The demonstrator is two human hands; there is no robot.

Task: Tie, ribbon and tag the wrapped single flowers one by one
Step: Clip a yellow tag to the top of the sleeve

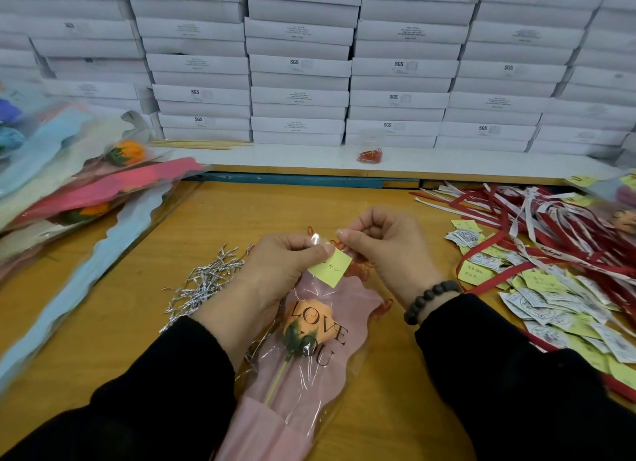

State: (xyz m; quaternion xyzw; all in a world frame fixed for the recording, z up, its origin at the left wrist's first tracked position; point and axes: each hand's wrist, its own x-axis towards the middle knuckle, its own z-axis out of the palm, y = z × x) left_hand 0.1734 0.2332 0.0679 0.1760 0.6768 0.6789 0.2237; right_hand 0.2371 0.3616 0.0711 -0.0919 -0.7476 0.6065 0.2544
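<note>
Here, the wrapped single flower (309, 350) lies on the wooden table (103, 323) directly below both hands, its stem end running off the bottom edge of the view. The sleeve is pink and clear, printed "LOVE YOU", with an orange rose head inside. The top of the sleeve is partly hidden by the hands, and the handwriting on the yellow tag (329, 267) is too small to read. What the right fingertips grip is hard to make out: it appears to be clear film at the sleeve top, with thin red loops (358, 271) just behind it.

The left hand (285, 264) sits above the rose head, fingers curled, thumb and forefinger pinching the yellow tag at its upper corner. The right hand (382, 243) is beside it, fingers curled into the palm, thumb and forefinger pinched together on the clear film. A dark bead bracelet (430, 300) circles the right wrist. Both sleeves are black.

Left of the flower lies a bundle of silver twist ties (206, 281). Further left, a pile of wrapped flowers (86, 192) is blurred and cut off by the frame edge. Right of the flower are red and white ribbons (537, 216) and loose tags (550, 302). Beyond the flower, stacked white boxes (299, 65) fill the background.
</note>
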